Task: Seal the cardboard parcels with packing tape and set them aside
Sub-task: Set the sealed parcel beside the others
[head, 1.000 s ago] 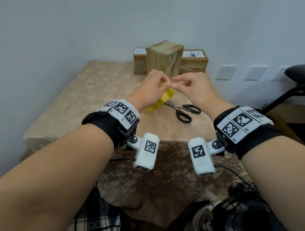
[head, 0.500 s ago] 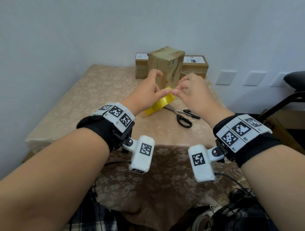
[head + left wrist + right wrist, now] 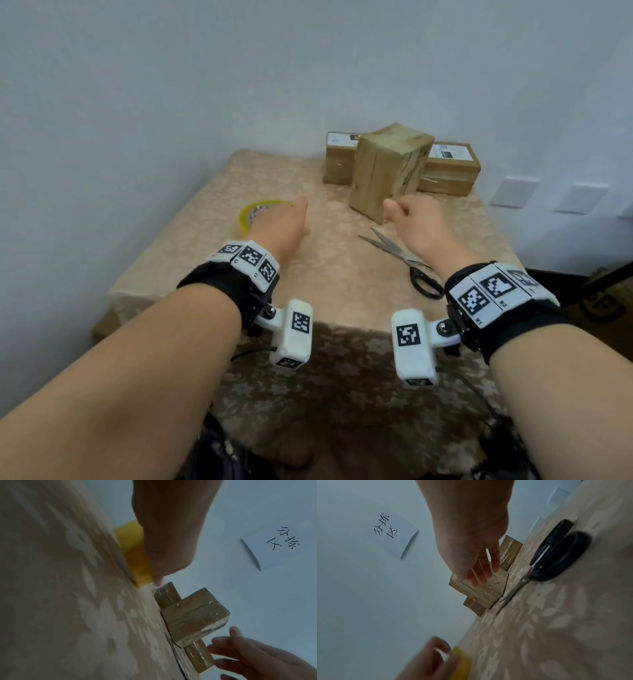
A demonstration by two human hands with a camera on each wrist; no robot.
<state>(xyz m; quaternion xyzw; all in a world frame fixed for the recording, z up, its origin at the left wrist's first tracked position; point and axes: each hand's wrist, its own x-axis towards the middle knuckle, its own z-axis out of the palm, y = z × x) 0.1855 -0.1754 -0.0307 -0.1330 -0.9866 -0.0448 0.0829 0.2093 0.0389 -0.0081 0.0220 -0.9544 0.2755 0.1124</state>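
A yellow tape roll (image 3: 248,214) (image 3: 133,555) (image 3: 462,665) lies flat on the left of the table (image 3: 342,281). My left hand (image 3: 284,222) (image 3: 428,655) is over its right side, fingers and thumb curled round its rim. An upright taped cardboard parcel (image 3: 387,171) (image 3: 193,615) (image 3: 481,591) stands at the back middle. My right hand (image 3: 414,219) (image 3: 248,655) (image 3: 471,547) hovers just in front of it with fingers straight and spread, holding nothing; I cannot tell whether they touch it.
Two flat labelled parcels (image 3: 337,161) (image 3: 448,168) lie against the wall behind the upright one. Black-handled scissors (image 3: 424,284) (image 3: 556,555) lie open under my right forearm. A handwritten paper note (image 3: 278,545) hangs on the wall. Wall plates (image 3: 513,192) sit at right.
Both hands were pinching the tape together in mid-air. They have parted: the left hand carried the roll down to the table's left, and the right hand moved forward to the upright parcel.
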